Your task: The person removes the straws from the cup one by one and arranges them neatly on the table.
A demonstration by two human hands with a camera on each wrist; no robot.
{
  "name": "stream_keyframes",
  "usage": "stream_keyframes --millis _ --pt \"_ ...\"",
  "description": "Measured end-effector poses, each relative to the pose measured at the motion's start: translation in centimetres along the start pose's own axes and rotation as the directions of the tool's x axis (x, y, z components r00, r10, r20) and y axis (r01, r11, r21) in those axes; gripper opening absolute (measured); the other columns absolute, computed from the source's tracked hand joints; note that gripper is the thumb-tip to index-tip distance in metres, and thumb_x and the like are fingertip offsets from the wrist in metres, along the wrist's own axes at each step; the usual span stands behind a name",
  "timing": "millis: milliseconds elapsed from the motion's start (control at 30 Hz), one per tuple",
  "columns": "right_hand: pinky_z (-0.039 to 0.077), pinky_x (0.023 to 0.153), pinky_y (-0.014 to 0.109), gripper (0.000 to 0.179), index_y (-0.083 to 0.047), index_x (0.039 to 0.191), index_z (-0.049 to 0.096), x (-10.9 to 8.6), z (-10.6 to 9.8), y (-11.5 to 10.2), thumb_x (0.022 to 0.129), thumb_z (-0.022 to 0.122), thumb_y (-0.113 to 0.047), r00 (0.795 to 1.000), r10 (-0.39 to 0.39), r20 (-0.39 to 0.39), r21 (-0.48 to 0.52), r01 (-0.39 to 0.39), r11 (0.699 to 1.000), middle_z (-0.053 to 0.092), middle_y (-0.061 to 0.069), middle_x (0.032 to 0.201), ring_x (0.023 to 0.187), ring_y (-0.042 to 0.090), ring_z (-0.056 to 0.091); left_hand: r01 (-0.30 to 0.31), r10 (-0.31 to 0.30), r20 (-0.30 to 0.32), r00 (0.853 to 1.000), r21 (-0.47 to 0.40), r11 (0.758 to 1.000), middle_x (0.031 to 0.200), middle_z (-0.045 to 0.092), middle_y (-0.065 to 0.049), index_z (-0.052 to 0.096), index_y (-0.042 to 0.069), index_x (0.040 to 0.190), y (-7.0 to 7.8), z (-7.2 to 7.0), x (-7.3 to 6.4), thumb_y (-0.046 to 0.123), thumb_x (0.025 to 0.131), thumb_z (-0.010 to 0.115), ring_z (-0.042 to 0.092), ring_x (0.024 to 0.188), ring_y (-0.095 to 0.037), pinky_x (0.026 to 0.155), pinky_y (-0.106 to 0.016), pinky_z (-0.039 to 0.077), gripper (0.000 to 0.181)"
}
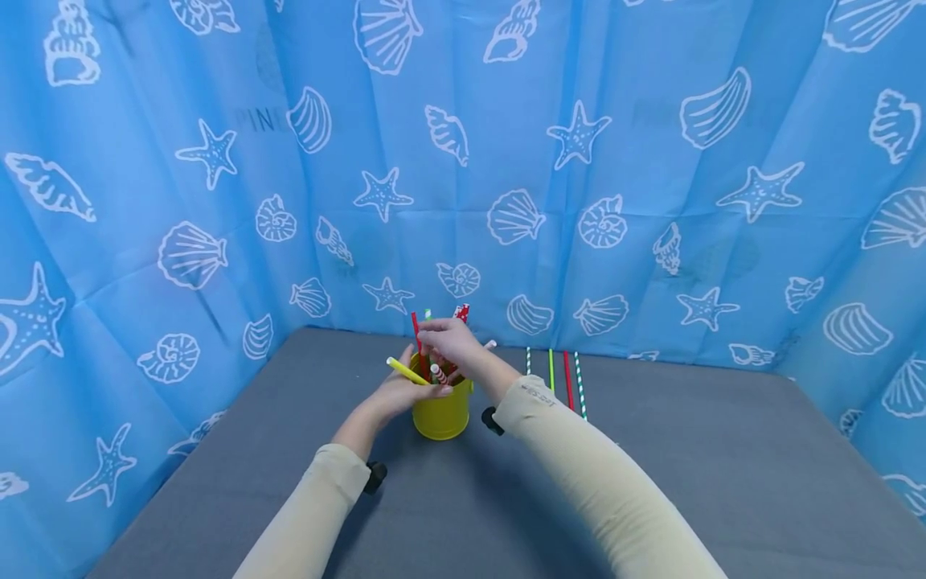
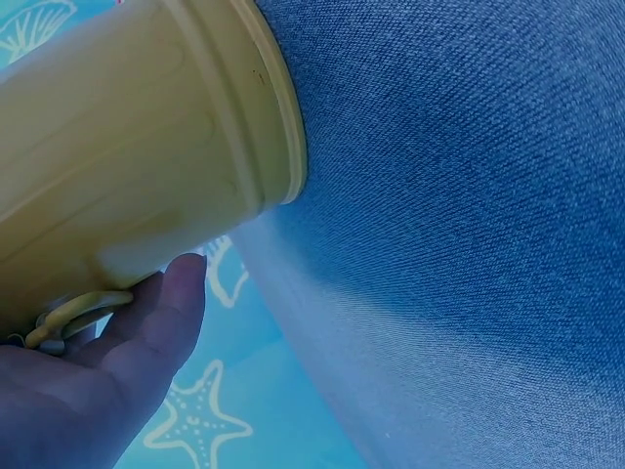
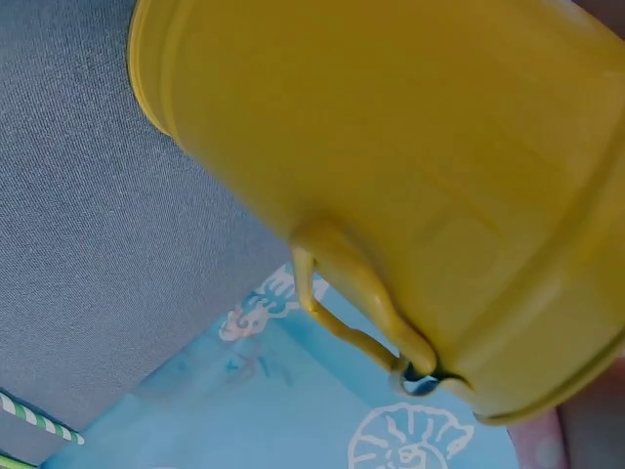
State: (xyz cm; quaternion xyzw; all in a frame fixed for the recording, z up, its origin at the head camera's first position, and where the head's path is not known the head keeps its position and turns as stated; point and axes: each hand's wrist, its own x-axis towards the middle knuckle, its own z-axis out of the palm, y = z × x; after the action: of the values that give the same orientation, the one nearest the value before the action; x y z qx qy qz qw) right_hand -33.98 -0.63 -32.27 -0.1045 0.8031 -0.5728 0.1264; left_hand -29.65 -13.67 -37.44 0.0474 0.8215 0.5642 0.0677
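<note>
A: What is seen farthest back?
B: A blue curtain (image 1: 463,189) printed with white shells and starfish is hung behind a grey desk (image 1: 687,466).

A: And what is stretched over the desk?
B: 2 cream sleeves (image 1: 608,482) are seen, with a small black device (image 1: 376,478) worn at each wrist.

A: Where is the bucket?
B: The yellow bucket (image 1: 441,416) is stood upright on the desk, between the 2 wrists.

A: How are the hands placed?
B: They are held near each other. The bucket's side is clasped by the left hand (image 1: 399,395), with the thumb laid across the near side by the rim. Over the mouth, a red straw (image 1: 415,323) is pinched by the fingertips of the right hand (image 1: 457,344).

A: Which other straws are shown?
B: In the bucket, a yellow straw (image 1: 407,371) is tilted out over the left rim, and a red-and-white striped straw (image 1: 439,373) is leaned toward the near side. To the right, 4 loose straws (image 1: 551,370) are laid side by side, well apart from the bucket and partly covered by the right sleeve.

A: And the smallest part?
B: A yellow loop (image 3: 386,311), fixed to the bucket's wall, is shown in the right wrist view.
</note>
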Motion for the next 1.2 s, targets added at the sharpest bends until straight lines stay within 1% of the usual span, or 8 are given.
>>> stream_keyframes --millis 300,400,533,633,800,1033,1133,1200 --pt "0.039 0.055 0.025 0.036 -0.01 0.127 0.064 0.7 0.6 0.3 0.095 0.064 -0.025 0.999 -0.004 0.032 -0.025 0.004 1.0 0.043 0.001 0.064 0.05 0.014 0.036 -0.01 0.01 0.007 1.0 0.001 1.0 0.151 0.032 -0.018 0.014 0.012 0.153 -0.1 0.0 0.0 0.025 0.086 0.075 0.032 0.136 -0.04 0.109 -0.058 0.028 0.092" --pt "0.04 0.059 0.027 0.033 -0.011 0.122 0.068 1.0 0.8 0.4 0.093 0.067 -0.026 1.0 -0.019 0.021 -0.05 0.02 0.999 0.05 0.0 0.073 0.06 0.015 0.042 -0.01 0.01 0.011 1.0 -0.002 1.0 0.149 0.036 -0.018 0.019 0.01 0.151 -0.2 0.0 -0.1 0.026 0.085 0.076 0.035 0.134 -0.04 0.108 -0.058 0.03 0.088" --pt "0.048 0.076 0.032 0.027 -0.011 0.115 0.071 1.2 1.0 0.4 0.092 0.068 -0.027 1.0 -0.026 0.01 -0.079 0.026 0.996 0.063 0.002 0.098 0.088 0.019 0.052 -0.001 0.001 0.016 1.0 -0.009 1.0 0.146 0.038 -0.018 0.022 0.007 0.148 -0.4 -0.1 -0.2 0.028 0.085 0.076 0.036 0.132 -0.04 0.107 -0.058 0.031 0.085" --pt "0.05 0.083 0.036 0.023 -0.012 0.11 0.072 1.1 1.0 0.2 0.093 0.068 -0.026 1.0 -0.023 -0.002 -0.084 0.023 0.996 0.064 0.005 0.102 0.096 0.022 0.053 -0.004 0.004 0.025 1.0 -0.012 1.0 0.147 0.035 -0.018 0.02 0.007 0.148 -0.3 -0.1 -0.2 0.028 0.085 0.076 0.034 0.133 -0.04 0.107 -0.059 0.03 0.086" --pt "0.05 0.083 0.038 0.019 -0.012 0.105 0.071 0.4 0.3 -0.3 0.092 0.068 -0.025 0.999 -0.033 -0.03 -0.091 0.03 0.995 0.063 0.004 0.099 0.092 0.022 0.052 -0.01 0.01 0.031 0.999 -0.015 1.0 0.149 0.033 -0.018 0.016 0.01 0.151 0.1 -0.2 0.1 0.026 0.085 0.076 0.034 0.134 -0.039 0.109 -0.057 0.029 0.09" --pt "0.052 0.085 0.044 0.02 -0.009 0.106 0.069 -1.0 -1.0 -1.1 0.092 0.069 -0.023 0.997 -0.066 -0.035 -0.069 0.063 0.996 0.064 0.007 0.102 0.093 0.028 0.057 -0.01 0.01 0.034 0.999 -0.01 1.0 0.159 0.013 -0.017 -0.006 0.017 0.156 0.4 -0.3 0.1 0.026 0.085 0.076 0.021 0.142 -0.038 0.112 -0.057 0.021 0.108" --pt "0.052 0.087 0.042 0.02 -0.007 0.106 0.07 -1.6 -1.6 -1.3 0.092 0.069 -0.022 0.996 -0.084 -0.04 -0.066 0.081 0.995 0.066 0.007 0.103 0.096 0.026 0.059 -0.033 0.035 0.06 0.998 -0.029 0.999 0.159 0.015 -0.014 -0.003 0.021 0.157 0.3 -0.5 0.1 0.025 0.085 0.076 0.021 0.142 -0.037 0.112 -0.058 0.021 0.106" --pt "0.051 0.089 0.041 0.02 -0.006 0.105 0.07 -1.9 -2.0 -1.4 0.092 0.069 -0.021 0.996 -0.085 -0.04 -0.052 0.083 0.995 0.067 0.007 0.103 0.098 0.026 0.061 -0.041 0.045 0.077 0.996 -0.054 0.998 0.157 0.021 -0.013 0.005 0.024 0.157 0.2 -0.5 0.2 0.024 0.086 0.075 0.024 0.141 -0.037 0.112 -0.059 0.021 0.1"
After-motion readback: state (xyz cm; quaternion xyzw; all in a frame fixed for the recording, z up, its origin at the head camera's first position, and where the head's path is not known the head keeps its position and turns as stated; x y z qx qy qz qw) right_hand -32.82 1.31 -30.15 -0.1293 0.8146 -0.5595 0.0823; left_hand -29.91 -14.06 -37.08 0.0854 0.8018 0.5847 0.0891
